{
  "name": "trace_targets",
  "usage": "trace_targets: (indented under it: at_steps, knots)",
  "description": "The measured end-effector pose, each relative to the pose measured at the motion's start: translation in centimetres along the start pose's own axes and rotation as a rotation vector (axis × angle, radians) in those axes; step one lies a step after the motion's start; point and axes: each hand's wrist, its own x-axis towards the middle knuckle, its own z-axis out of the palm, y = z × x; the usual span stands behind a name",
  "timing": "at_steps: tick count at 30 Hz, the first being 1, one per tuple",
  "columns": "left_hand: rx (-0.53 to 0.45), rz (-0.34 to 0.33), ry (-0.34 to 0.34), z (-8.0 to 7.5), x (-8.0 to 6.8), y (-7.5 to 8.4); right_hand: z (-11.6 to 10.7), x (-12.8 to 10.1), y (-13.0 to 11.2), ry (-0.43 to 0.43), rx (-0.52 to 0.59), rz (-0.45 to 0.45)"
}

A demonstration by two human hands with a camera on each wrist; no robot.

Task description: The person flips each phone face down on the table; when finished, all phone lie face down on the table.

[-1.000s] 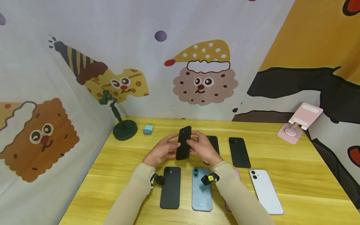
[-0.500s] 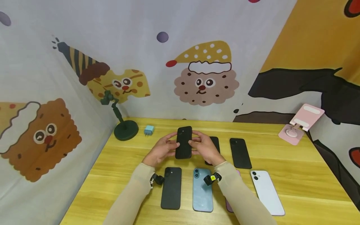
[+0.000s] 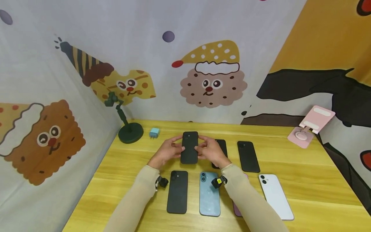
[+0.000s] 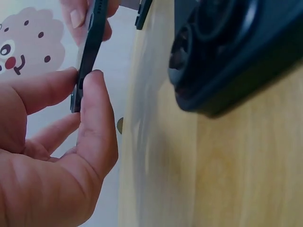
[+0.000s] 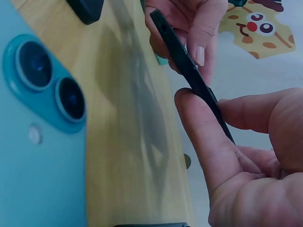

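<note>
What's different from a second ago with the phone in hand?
The black phone, held by both the left hand and the right hand, has swung from a slight tilt to nearly straight and sits a little lower. Both hands keep pinching its edges. The phones lying on the table and the green stand stayed put.

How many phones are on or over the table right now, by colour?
Black phones: 4, one held, three lying flat
Blue phone: 1
White phone: 1
Pink phone: 1, mostly hidden by a sleeve
Total: 7
</note>
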Motion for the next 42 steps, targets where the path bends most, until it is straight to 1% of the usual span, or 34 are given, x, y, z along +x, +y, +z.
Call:
trace_targets:
  at_steps: [3, 8, 12, 17, 20, 27, 31, 35, 42]
  knots:
    - [0.023, -0.006, 0.001, 0.2, 0.2, -0.2, 0.1, 0.1, 0.5, 0.006, -0.009, 0.01]
    - [0.037, -0.021, -0.016, 0.4, 0.3, -0.5, 0.3, 0.2, 1.3, 0.005, -0.029, 0.032]
    - [0.07, -0.015, -0.028, 0.4, 0.4, -1.0, 0.4, 0.3, 1.5, 0.004, -0.064, 0.05]
    - [0.1, -0.027, -0.029, 0.6, 0.3, -1.3, 0.5, 0.2, 1.7, -0.006, -0.093, 0.072]
    - [0.116, -0.031, -0.02, 0.8, 0.2, -1.3, 0.6, 0.1, 1.8, 0.004, -0.116, 0.068]
    - [0.156, -0.047, -0.007, 1.1, 0.2, -1.0, 1.1, 0.0, 1.7, 0.038, -0.212, 0.026]
    - [0.175, -0.049, -0.015, 1.2, 0.3, -0.9, 1.2, 0.1, 1.6, 0.057, -0.236, 0.037]
    - [0.178, -0.065, -0.018, 1.2, 0.2, -0.7, 1.3, 0.2, 1.6, 0.064, -0.26, 0.04]
    - [0.199, -0.064, -0.01, 1.3, 0.3, -0.8, 1.3, 0.3, 1.8, 0.062, -0.256, 0.043]
